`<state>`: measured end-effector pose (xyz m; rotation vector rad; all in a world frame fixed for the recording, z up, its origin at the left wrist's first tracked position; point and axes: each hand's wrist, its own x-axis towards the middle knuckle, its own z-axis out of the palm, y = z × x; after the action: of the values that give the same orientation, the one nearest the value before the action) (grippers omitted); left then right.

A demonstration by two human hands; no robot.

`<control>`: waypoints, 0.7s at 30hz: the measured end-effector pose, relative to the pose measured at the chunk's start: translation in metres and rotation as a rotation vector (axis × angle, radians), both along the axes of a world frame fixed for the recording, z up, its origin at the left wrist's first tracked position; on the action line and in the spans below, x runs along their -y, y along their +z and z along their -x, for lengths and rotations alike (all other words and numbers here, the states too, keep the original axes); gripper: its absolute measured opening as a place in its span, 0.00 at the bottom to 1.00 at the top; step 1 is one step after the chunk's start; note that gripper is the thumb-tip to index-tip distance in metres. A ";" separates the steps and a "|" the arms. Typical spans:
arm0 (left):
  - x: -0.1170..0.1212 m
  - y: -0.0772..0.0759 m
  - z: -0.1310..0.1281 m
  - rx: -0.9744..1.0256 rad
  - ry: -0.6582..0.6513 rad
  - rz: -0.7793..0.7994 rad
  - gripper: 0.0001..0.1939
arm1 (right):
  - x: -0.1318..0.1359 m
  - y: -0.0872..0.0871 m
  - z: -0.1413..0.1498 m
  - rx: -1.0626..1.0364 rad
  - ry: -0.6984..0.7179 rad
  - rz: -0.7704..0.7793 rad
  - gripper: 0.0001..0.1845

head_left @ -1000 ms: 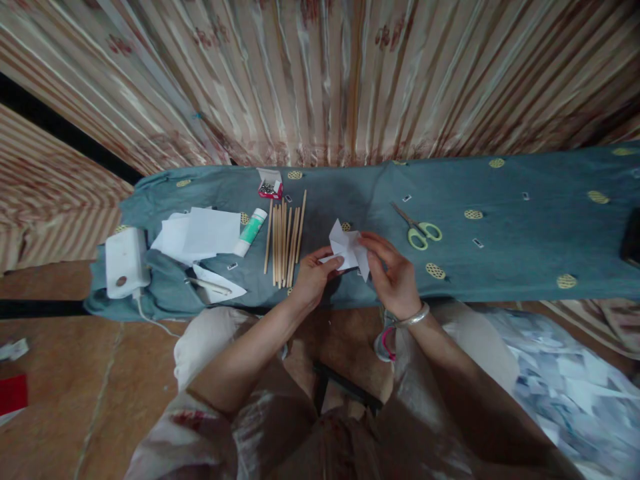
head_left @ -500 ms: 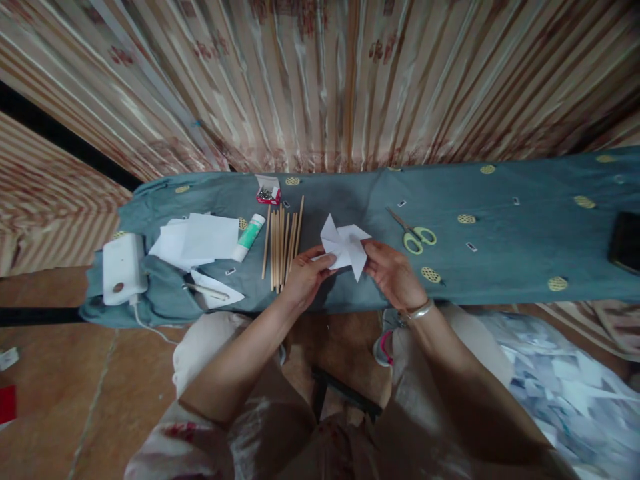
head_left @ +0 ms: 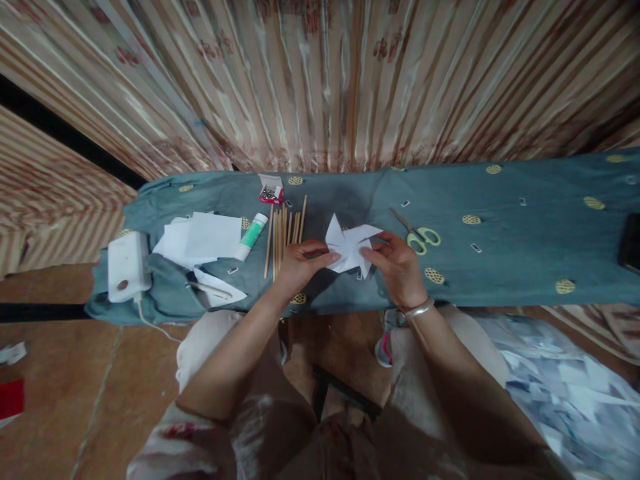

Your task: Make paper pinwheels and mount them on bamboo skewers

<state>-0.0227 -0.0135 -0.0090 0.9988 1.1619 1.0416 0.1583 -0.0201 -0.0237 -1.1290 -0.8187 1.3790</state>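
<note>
A white folded paper pinwheel (head_left: 350, 245) is held just above a table draped in a blue-grey cloth (head_left: 500, 247). My left hand (head_left: 300, 263) pinches its left side with thumb and fingers closed. On the pinwheel's right side, my right hand (head_left: 397, 267), a silver bangle on its wrist, grips the paper with bent fingers. A bundle of thin wooden sticks (head_left: 284, 235) lies right beside my left hand.
Green-handled scissors (head_left: 417, 233) lie right of my hands. Left of the sticks are a glue tube (head_left: 251, 236), loose white paper sheets (head_left: 200, 237), a white box with a cord (head_left: 125, 265) and a small red box of pins (head_left: 271, 191). A dark object (head_left: 631, 241) sits far right. Paper scraps (head_left: 565, 393) litter the floor.
Both hands have turned and shifted the pinwheel a little; its points now spread wider toward the right. My left hand has moved slightly up toward the sticks.
</note>
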 end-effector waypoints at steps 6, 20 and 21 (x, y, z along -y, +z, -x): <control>0.000 -0.005 -0.003 0.117 -0.032 0.076 0.20 | 0.002 0.000 0.002 0.034 0.044 -0.007 0.29; -0.002 -0.012 -0.006 0.044 0.062 0.005 0.16 | 0.006 -0.005 0.008 0.179 0.084 -0.088 0.31; -0.002 -0.013 -0.006 0.045 0.063 0.005 0.16 | 0.006 -0.005 0.009 0.177 0.096 -0.087 0.31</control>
<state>-0.0169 -0.0116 -0.0215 0.9349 1.1651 1.1053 0.1497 -0.0263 -0.0288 -1.1680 -1.0626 1.3212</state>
